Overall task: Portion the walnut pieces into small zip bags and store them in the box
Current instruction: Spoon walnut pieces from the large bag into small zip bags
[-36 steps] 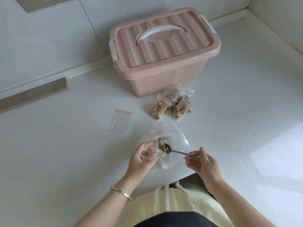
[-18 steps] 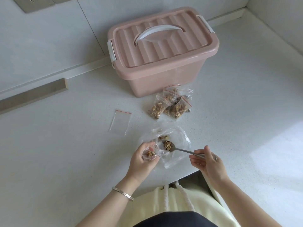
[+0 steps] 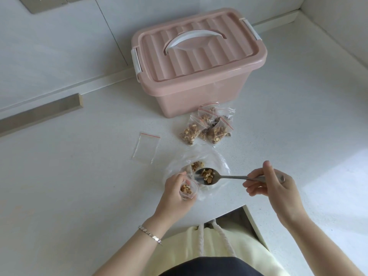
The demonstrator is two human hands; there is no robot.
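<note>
**Loaded spoon lining up on the open bag**

You're cradling the small zip bag (image 3: 186, 189) in your left hand (image 3: 175, 198), fingers curling round it in a loose grip so the thin film isn't crushing and the mouth is gaping upward. A little heap of nut is already sitting in its bottom.

Your right hand (image 3: 276, 186) is pinching the far end of the spoon (image 3: 235, 177), grip closed on the slim metal handle. You're holding the bowl level so the crumbly brown walnut pieces (image 3: 207, 174) aren't sliding off. That bowl is hovering just beside the bag's mouth, right over the supply bag (image 3: 219, 162), which is lying crumpled and glossy on the white speckled table (image 3: 79, 186). I'm guessing any spill is meant to be dropping back into it.

Further back, the filled bags (image 3: 211, 129) with their red zip strips are piling up just in front of the box (image 3: 199, 96). It's pink, hard plastic, and it's wearing its ribbed lid. One flat empty bag (image 3: 146, 149) is waiting off to the left.
</note>
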